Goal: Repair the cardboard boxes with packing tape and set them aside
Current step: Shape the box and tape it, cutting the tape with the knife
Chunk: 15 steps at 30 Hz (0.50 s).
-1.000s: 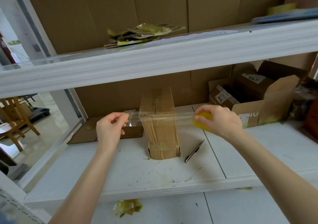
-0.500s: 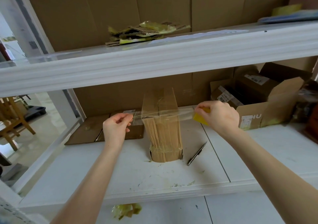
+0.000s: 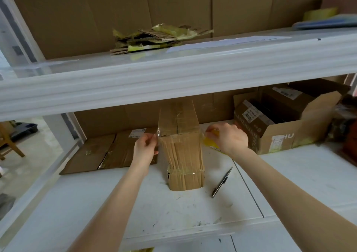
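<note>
A tall narrow cardboard box [image 3: 182,155] stands upright on the white lower shelf [image 3: 116,203]. A strip of clear packing tape [image 3: 178,134] lies across its upper front edge. My left hand [image 3: 145,149] pinches the tape's free end at the box's left side. My right hand [image 3: 228,138] grips the yellow tape roll [image 3: 210,141] just right of the box, with the tape running from the roll onto the box. Older tape bands wrap the box near its base.
A pen-like tool [image 3: 222,182] lies right of the box. A flattened box [image 3: 108,151] lies at the left, an open box [image 3: 280,120] at the right. The upper shelf [image 3: 173,72] overhangs, with cardboard and tape scraps [image 3: 158,37] on it.
Both hands have moved inward and down toward the box. The stretched tape, earlier held in the air in front of the box, now lies against its top edge.
</note>
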Available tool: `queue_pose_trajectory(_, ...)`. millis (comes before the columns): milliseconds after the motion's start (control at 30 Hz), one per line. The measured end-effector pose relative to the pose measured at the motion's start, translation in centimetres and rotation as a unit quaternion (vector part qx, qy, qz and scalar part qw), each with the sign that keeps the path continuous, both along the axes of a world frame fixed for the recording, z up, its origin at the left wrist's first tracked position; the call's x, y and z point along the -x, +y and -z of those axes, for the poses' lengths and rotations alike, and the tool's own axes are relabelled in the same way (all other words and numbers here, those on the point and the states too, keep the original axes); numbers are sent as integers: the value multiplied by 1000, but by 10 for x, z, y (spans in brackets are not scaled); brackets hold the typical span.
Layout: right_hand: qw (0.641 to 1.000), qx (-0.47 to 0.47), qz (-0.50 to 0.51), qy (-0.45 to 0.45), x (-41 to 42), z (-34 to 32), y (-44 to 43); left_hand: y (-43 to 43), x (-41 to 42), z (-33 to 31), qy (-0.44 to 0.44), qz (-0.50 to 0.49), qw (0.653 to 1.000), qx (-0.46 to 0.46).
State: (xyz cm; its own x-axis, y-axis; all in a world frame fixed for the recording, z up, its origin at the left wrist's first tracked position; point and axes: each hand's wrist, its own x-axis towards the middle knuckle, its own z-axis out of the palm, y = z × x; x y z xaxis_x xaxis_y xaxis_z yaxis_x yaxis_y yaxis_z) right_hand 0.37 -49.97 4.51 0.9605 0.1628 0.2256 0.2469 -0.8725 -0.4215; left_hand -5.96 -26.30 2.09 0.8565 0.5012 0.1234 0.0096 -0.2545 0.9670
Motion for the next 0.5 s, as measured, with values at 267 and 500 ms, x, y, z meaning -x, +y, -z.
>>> queue_pose_trajectory(267,999,-1,-32,17,-5,-4,18,-7,-4,-1,-10,28,994,107)
queue_pose_trajectory(500,999,-14,-47,12,1,5,15,-1,7,14,17,16,995,94)
